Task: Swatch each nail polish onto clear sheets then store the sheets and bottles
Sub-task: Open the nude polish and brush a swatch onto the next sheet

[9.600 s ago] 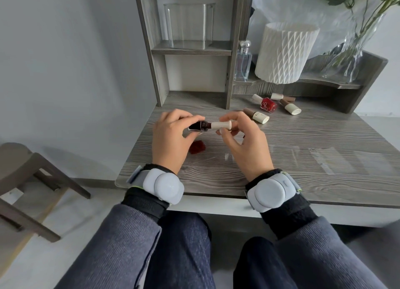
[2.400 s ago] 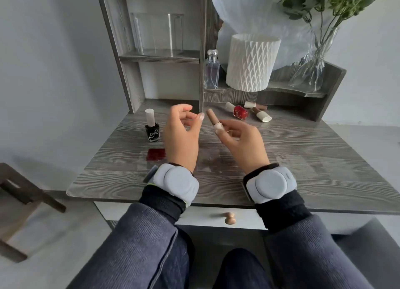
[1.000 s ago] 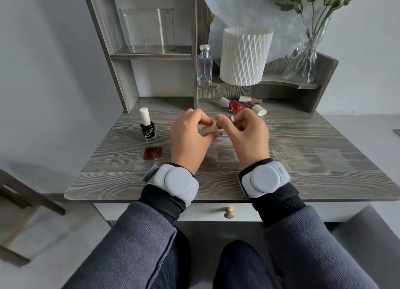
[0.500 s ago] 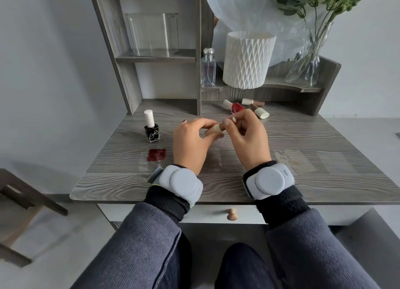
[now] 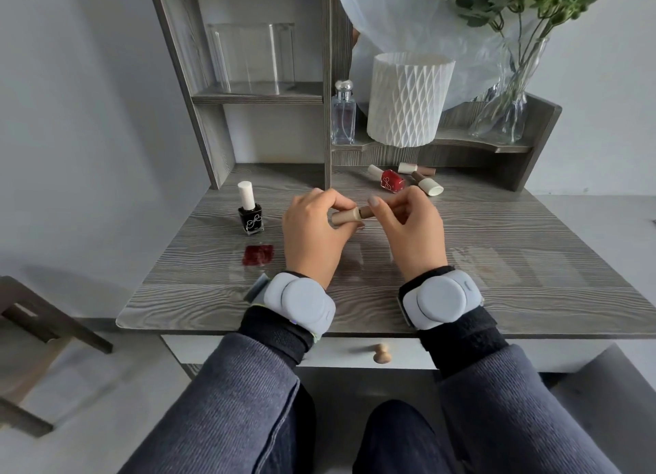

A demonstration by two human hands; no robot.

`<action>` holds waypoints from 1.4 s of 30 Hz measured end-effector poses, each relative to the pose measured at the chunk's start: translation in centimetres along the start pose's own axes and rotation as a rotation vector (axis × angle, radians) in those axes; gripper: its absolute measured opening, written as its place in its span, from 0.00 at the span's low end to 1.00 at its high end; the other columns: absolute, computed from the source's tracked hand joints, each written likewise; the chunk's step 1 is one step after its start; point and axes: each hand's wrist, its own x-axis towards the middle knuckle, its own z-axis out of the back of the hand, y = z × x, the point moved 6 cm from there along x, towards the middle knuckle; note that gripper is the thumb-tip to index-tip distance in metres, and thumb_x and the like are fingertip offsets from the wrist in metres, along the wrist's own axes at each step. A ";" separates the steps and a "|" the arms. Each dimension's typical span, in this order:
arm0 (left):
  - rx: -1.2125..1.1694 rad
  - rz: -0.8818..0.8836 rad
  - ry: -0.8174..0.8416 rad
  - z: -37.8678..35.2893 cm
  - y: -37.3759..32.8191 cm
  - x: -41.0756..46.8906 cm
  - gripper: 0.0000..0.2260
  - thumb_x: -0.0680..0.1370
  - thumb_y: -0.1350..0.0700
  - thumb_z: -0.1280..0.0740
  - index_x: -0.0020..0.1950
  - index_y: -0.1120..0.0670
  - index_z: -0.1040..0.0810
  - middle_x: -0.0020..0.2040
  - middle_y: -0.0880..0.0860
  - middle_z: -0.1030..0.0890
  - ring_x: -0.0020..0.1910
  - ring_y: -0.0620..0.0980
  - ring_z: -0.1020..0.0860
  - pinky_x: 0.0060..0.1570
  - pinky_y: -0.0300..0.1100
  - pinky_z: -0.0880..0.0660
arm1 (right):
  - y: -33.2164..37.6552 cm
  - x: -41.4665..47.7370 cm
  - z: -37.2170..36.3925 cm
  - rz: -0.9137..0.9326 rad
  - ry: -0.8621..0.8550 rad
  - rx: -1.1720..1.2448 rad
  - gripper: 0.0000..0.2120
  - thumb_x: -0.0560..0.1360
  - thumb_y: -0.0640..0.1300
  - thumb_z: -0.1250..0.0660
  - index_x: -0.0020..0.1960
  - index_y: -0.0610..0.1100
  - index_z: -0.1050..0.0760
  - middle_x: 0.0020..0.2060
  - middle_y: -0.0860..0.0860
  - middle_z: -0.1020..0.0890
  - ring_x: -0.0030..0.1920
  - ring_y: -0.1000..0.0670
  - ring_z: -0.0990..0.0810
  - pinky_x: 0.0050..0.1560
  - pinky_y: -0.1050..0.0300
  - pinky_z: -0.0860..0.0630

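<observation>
1. Found the brown polish bottle (image 5: 365,211) held clear of the desk (image 5: 497,225), directly between the two hands, at mid-desk and close in front of the person.
2. Noted its long axis lying nearly level, left to right, with the cream cap (image 5: 343,217) toward the left hand (image 5: 316,236) and the glass end toward the right hand (image 5: 411,232), tipped slightly up and away.
3. Saw the left hand closed round the cap, fingers curled over its outer end, leaving only the inner part in view.
4. Saw the right hand pinched on the brown body, thumb laid on top, other fingers folded behind, with nothing else held.
5. Judged neither hand nearer than the other, each gripping its own end, so no reach needed. Took the step for unscrewing: a twist about that level axis, then a pull apart along it. Could not tell the cap tight or loose.
6. Spotted a clear sheet (image 5: 355,260) flat on the desk just below the hands, probably the place for the next stroke.
7. Noted a dark red swatch (image 5: 258,254) to the left, and a capped black bottle (image 5: 250,218) upright just behind it.
8. Saw a red bottle (image 5: 392,181) and two brown bottles (image 5: 420,170) lying on their sides at the back, well apart from the hands.
9. Noted a clear box (image 5: 252,58) on the upper shelf, perhaps meant for storage.
10. Judged a spill likely on opening the bottle level; better to tip the glass end down first.
</observation>
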 end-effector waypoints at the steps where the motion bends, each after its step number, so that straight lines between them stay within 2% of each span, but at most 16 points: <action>1: 0.009 0.004 -0.002 0.0 0.0 0.0 0.08 0.67 0.54 0.23 0.42 0.50 0.20 0.41 0.45 0.21 0.45 0.51 0.26 0.45 0.52 0.29 | 0.1 0.0 -0.1 0.013 0.007 -0.001 0.10 0.76 0.50 0.31 0.44 0.44 0.28 0.37 0.52 0.22 0.35 0.57 0.27 0.35 0.69 0.31; 5: 0.019 0.022 0.001 0.0 0.4 0.0 0.07 0.67 0.54 0.24 0.42 0.50 0.19 0.42 0.45 0.19 0.46 0.52 0.25 0.46 0.52 0.29 | 0.3 0.1 -0.5 0.074 0.059 0.019 0.03 0.77 0.42 0.33 0.48 0.47 0.27 0.42 0.50 0.21 0.40 0.54 0.25 0.40 0.71 0.31; 8: -0.042 0.058 0.000 -0.1 1.0 0.0 0.07 0.67 0.54 0.25 0.42 0.51 0.20 0.41 0.46 0.19 0.45 0.52 0.24 0.46 0.53 0.27 | 0.8 0.0 -0.9 0.148 0.113 0.030 0.10 0.75 0.35 0.34 0.51 0.48 0.28 0.50 0.48 0.21 0.49 0.52 0.23 0.45 0.70 0.30; 10: -0.085 0.085 0.010 -0.2 1.2 0.0 0.06 0.67 0.53 0.26 0.42 0.51 0.20 0.41 0.45 0.20 0.44 0.50 0.23 0.45 0.53 0.26 | 1.1 -0.2 -0.9 0.134 0.124 0.083 0.11 0.75 0.38 0.31 0.54 0.47 0.29 0.51 0.50 0.21 0.50 0.57 0.23 0.47 0.69 0.28; 12: -0.100 0.099 0.041 -0.4 1.1 0.0 0.06 0.67 0.55 0.26 0.42 0.51 0.20 0.41 0.46 0.19 0.43 0.48 0.22 0.45 0.52 0.25 | 0.9 -0.2 -0.5 0.056 0.086 0.120 0.13 0.75 0.47 0.30 0.56 0.46 0.29 0.47 0.54 0.21 0.46 0.64 0.23 0.45 0.71 0.28; 14: -0.098 0.092 0.064 -0.6 0.8 -0.1 0.07 0.67 0.57 0.24 0.43 0.52 0.19 0.41 0.46 0.19 0.43 0.46 0.22 0.46 0.49 0.25 | 0.2 -0.1 -0.1 -0.029 0.031 0.077 0.15 0.75 0.56 0.32 0.52 0.45 0.27 0.43 0.54 0.20 0.43 0.60 0.21 0.43 0.63 0.26; 16: -0.094 0.084 0.068 -0.5 0.6 -0.1 0.07 0.68 0.57 0.24 0.43 0.52 0.19 0.41 0.45 0.19 0.42 0.44 0.22 0.45 0.46 0.26 | -0.3 0.0 0.0 -0.079 0.010 0.003 0.19 0.75 0.61 0.35 0.45 0.45 0.26 0.39 0.50 0.18 0.40 0.51 0.20 0.42 0.53 0.24; 20: -0.082 0.084 0.074 -0.5 0.7 -0.1 0.07 0.68 0.56 0.24 0.43 0.52 0.19 0.41 0.45 0.19 0.42 0.44 0.23 0.44 0.43 0.26 | -0.7 0.0 0.0 -0.095 0.018 -0.022 0.22 0.75 0.61 0.36 0.42 0.41 0.24 0.31 0.50 0.19 0.33 0.48 0.20 0.43 0.45 0.21; 23: -0.069 0.102 0.082 -0.6 0.8 -0.2 0.07 0.68 0.56 0.24 0.43 0.52 0.19 0.41 0.45 0.19 0.42 0.44 0.23 0.44 0.45 0.26 | -0.5 0.0 0.0 -0.068 0.012 0.004 0.18 0.75 0.58 0.34 0.42 0.42 0.24 0.34 0.50 0.18 0.36 0.47 0.19 0.43 0.42 0.21; 25: -0.066 0.123 0.089 -0.6 1.0 -0.2 0.08 0.68 0.56 0.24 0.43 0.52 0.20 0.41 0.46 0.19 0.41 0.44 0.22 0.44 0.46 0.25 | -0.4 0.0 0.0 -0.044 0.011 0.000 0.15 0.76 0.55 0.33 0.42 0.43 0.24 0.36 0.50 0.18 0.38 0.49 0.19 0.43 0.45 0.21; 29: -0.075 0.165 0.102 -0.7 1.3 -0.3 0.08 0.68 0.56 0.24 0.44 0.52 0.19 0.40 0.46 0.18 0.41 0.46 0.21 0.43 0.47 0.25 | 0.4 -0.1 0.0 0.033 0.027 0.009 0.02 0.76 0.44 0.32 0.44 0.47 0.22 0.37 0.53 0.19 0.35 0.53 0.23 0.38 0.61 0.28; 33: -0.087 0.208 0.133 -0.8 1.4 -0.4 0.07 0.69 0.57 0.24 0.45 0.54 0.18 0.40 0.47 0.17 0.42 0.47 0.20 0.45 0.47 0.24 | 0.8 -0.2 -0.4 0.038 0.090 0.074 0.10 0.72 0.38 0.33 0.48 0.51 0.19 0.47 0.49 0.18 0.38 0.54 0.20 0.40 0.67 0.27; 36: -0.106 0.214 0.146 -0.8 1.3 -0.5 0.06 0.69 0.58 0.25 0.44 0.52 0.19 0.40 0.46 0.18 0.42 0.46 0.20 0.45 0.47 0.24 | 0.5 -0.2 -0.2 -0.011 0.060 0.069 0.09 0.72 0.46 0.28 0.52 0.48 0.22 0.43 0.52 0.19 0.38 0.59 0.22 0.40 0.68 0.27; 39: -0.109 0.217 0.152 -0.9 1.3 -0.4 0.06 0.69 0.57 0.25 0.43 0.51 0.19 0.39 0.45 0.18 0.41 0.44 0.20 0.45 0.46 0.23 | -0.1 -0.1 0.2 -0.068 0.006 -0.027 0.16 0.70 0.57 0.27 0.45 0.45 0.24 0.38 0.53 0.20 0.38 0.58 0.23 0.38 0.65 0.29; 42: -0.107 0.220 0.157 -1.1 1.4 -0.4 0.06 0.69 0.57 0.25 0.43 0.50 0.19 0.39 0.46 0.17 0.41 0.45 0.20 0.44 0.48 0.23 | -0.2 0.0 0.1 -0.055 0.011 -0.047 0.16 0.72 0.56 0.28 0.40 0.43 0.24 0.36 0.51 0.18 0.37 0.53 0.22 0.38 0.61 0.27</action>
